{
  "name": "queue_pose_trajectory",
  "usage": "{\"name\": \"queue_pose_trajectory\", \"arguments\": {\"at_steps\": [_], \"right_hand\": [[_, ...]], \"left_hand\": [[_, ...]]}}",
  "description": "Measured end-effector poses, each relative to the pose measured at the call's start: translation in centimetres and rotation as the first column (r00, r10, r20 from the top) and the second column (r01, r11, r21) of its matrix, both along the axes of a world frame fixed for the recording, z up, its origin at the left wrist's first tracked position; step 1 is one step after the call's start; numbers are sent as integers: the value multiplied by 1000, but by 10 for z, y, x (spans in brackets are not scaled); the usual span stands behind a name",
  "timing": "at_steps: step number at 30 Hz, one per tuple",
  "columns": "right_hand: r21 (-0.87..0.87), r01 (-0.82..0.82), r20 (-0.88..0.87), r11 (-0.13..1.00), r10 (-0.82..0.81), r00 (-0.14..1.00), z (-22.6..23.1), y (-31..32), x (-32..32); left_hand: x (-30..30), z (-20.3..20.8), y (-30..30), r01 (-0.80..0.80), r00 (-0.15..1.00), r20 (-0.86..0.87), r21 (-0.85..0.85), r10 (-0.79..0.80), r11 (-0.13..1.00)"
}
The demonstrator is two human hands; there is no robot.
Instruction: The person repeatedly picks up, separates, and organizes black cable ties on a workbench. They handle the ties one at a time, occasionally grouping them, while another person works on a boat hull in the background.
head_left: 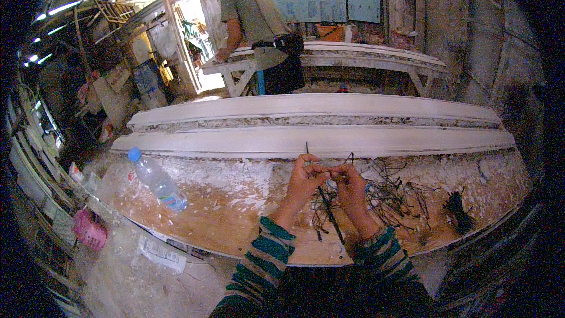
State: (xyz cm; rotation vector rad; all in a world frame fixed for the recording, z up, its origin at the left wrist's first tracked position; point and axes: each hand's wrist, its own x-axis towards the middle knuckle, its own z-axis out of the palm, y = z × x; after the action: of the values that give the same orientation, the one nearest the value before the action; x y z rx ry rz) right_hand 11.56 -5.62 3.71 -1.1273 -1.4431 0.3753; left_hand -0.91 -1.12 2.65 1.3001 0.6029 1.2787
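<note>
My left hand (305,181) and my right hand (349,187) meet over the worktable, both closed in a pinch with their fingertips almost touching. A thin black strand (306,147), like wire or cord, sticks up past the left fingers. Another dark end (352,157) curls above the right fingers. Below the hands a longer black length (333,218) slants down toward the table's near edge. Loose black strands (403,191) lie tangled beside my right hand. A tighter black bundle (458,215) rests farther right. The fingers hide exactly how the strands join.
Two long white moulded boards (329,140) (318,106) lie across the far side of the worktable (235,224). A blue-capped plastic bottle (158,179) lies on the left. Beyond, a person (253,23) stands at another bench (376,59). A pink object (90,229) sits at lower left.
</note>
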Motion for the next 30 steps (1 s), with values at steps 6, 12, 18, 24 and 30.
{"name": "queue_pose_trajectory", "arguments": {"at_steps": [6,12,18,24,30], "right_hand": [[-64,-274,-469,960,213,857,-5,9,4],[-150,-490,-751,859,224,621,-1,4,9],[-116,-666,-828,737,299,475,-4,11,18],[-179,-551,-760,815,241,604,-4,11,16],[-242,-347,-517,906,182,836,-3,9,15]], "left_hand": [[1,1,-2,-42,996,-77,109,50,993],[4,-1,-4,-85,987,-115,221,112,972],[3,-3,-7,-23,994,-99,230,47,973],[5,-5,-5,-34,994,-98,212,56,977],[8,-6,-2,-101,994,-30,169,108,980]]}}
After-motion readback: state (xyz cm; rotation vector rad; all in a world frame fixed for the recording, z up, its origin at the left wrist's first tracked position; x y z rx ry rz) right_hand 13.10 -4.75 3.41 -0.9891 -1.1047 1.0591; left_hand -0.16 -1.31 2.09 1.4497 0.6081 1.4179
